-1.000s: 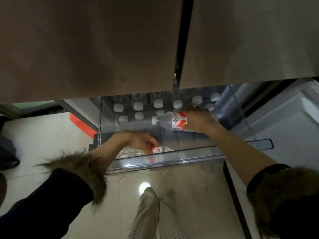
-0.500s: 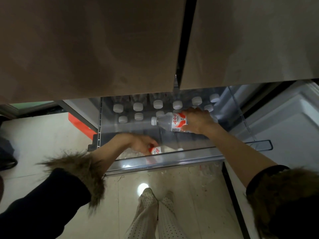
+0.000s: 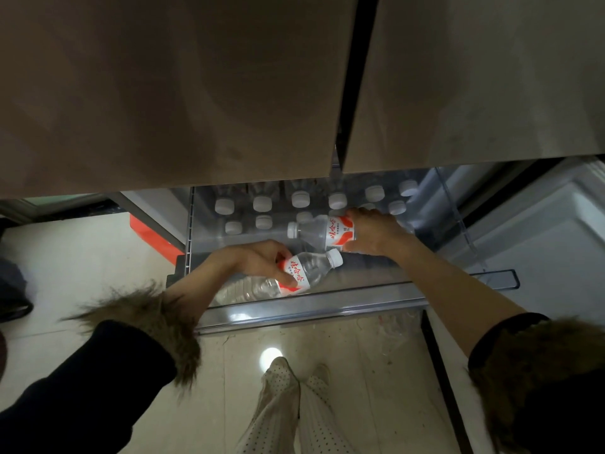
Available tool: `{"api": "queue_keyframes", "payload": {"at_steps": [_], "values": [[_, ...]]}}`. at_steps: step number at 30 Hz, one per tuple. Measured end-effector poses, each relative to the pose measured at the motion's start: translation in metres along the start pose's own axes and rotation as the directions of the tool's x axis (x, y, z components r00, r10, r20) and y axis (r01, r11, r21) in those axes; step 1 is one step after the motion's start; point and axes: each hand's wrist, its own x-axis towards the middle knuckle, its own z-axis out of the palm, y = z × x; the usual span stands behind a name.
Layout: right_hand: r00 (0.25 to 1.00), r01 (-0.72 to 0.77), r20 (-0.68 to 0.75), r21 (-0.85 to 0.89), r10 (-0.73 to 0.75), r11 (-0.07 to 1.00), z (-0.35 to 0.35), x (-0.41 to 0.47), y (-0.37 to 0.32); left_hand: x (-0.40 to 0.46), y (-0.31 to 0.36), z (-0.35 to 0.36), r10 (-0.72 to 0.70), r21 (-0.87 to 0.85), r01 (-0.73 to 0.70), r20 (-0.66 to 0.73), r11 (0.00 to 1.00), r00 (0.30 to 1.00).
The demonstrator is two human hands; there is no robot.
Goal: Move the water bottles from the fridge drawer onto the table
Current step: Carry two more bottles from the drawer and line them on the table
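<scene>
Left hand (image 3: 258, 260) curled round a clear water bottle (image 3: 304, 270) with a red-and-white label, thumb and fingers pinching at the label, white cap pointing right and slightly up, body tilted across the near part of the pulled-out fridge drawer (image 3: 311, 309). Right hand (image 3: 370, 234) wrapped round a second labelled water bottle (image 3: 324, 232), held almost level farther back over the drawer, cap pointing left, fingers closed over the label end. Both bottles lifted above the drawer floor, near each other but apart, the left one's cap just below the right one's label. Behind them, toward the back of the drawer, two rows of upright bottles showing only their white caps (image 3: 300, 198), the right hand covering part of the nearer row. Above the drawer, two closed brown fridge doors (image 3: 183, 93) filling the upper view, a dark gap between them. Right of the drawer, a white open compartment (image 3: 540, 244) with a dark handle bar. Below the drawer front, pale glossy floor tiles (image 3: 376, 371), dotted white trouser legs (image 3: 288, 411), and fur-trimmed dark sleeves (image 3: 140, 326) at both wrists. Left of the drawer, an orange-red edge (image 3: 150, 232) on the floor side.
</scene>
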Motion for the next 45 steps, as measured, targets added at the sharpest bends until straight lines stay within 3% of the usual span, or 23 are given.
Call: {"api": "queue_keyframes", "payload": {"at_steps": [8,11,19,23,24,26,28,32,38,45], "values": [[0.998,0.057,-0.018,-0.049,-0.058,0.997,-0.003,-0.002,-0.007,0.004,0.013,0.011,-0.021,0.129,0.017,0.035,0.992,0.999],[0.997,0.053,-0.049,-0.051,-0.056,0.997,-0.008,-0.006,-0.01,0.0,0.013,0.009,-0.013,0.1,0.01,0.03,0.995,0.999],[0.989,-0.044,-0.133,0.124,0.061,0.991,-0.029,-0.042,-0.011,-0.032,0.017,0.003,0.095,0.045,-0.089,-0.15,0.995,0.984],[0.991,-0.052,-0.114,0.171,0.072,0.984,-0.037,-0.055,-0.01,-0.045,0.019,-0.002,0.138,0.132,-0.104,-0.28,0.986,0.95],[0.989,-0.065,-0.12,0.19,0.089,0.98,-0.038,-0.057,-0.007,-0.047,0.016,-0.002,0.143,0.125,-0.107,-0.335,0.986,0.931],[0.945,-0.012,-0.317,0.198,0.075,0.98,-0.046,-0.108,-0.034,-0.101,0.017,0.003,0.278,0.205,-0.201,-0.49,0.958,0.826],[0.92,0.023,-0.388,0.216,0.064,0.976,-0.051,-0.11,-0.029,-0.103,0.017,-0.003,0.277,0.152,-0.232,-0.585,0.961,0.762],[0.899,0.085,-0.437,0.244,0.031,0.966,-0.05,-0.12,-0.038,-0.113,0.021,0.002,0.307,0.166,-0.267,-0.666,0.949,0.68],[0.77,0.31,-0.631,0.25,-0.088,0.917,-0.056,-0.16,-0.054,-0.155,0.044,0.021,0.39,0.249,-0.342,-0.805,0.906,0.447],[0.59,0.575,-0.798,0.311,-0.12,0.756,-0.079,-0.211,-0.084,-0.226,0.083,0.071,0.182,0.093,-0.413,-0.967,0.906,0.18]]}}
